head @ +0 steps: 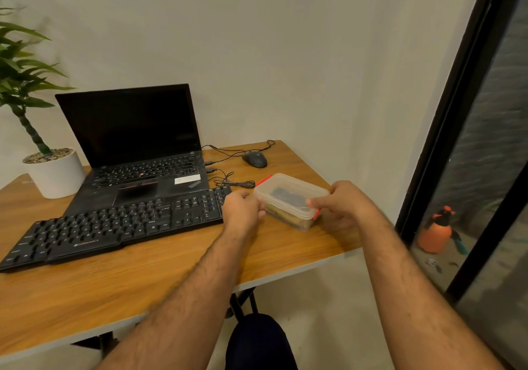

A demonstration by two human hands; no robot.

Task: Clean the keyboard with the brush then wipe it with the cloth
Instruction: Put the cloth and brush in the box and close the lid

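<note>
At the centre right of the frame, on the wooden counter (177, 261), a clear plastic container (290, 198) with a lid is held from both sides: the left hand (243, 208) closes its grip on the container's left end, and the right hand (341, 202) pinches the lid's near right corner, where a red tab shows between the fingers. Something dark lies inside the container, with a tan mass under it; what these are cannot be told through the plastic. The black keyboard (114, 224) lies just left of the left hand, running from the lower left of the frame toward the centre, its right end close beside the container. Behind it, an open black laptop (134, 152) stands with a dark screen, touching or nearly touching the keyboard's far edge. A black mouse (255, 159) rests toward the far edge of the counter above the container, its cable looped nearby. A potted plant (54, 172) in a white pot stands at the left edge.
</note>
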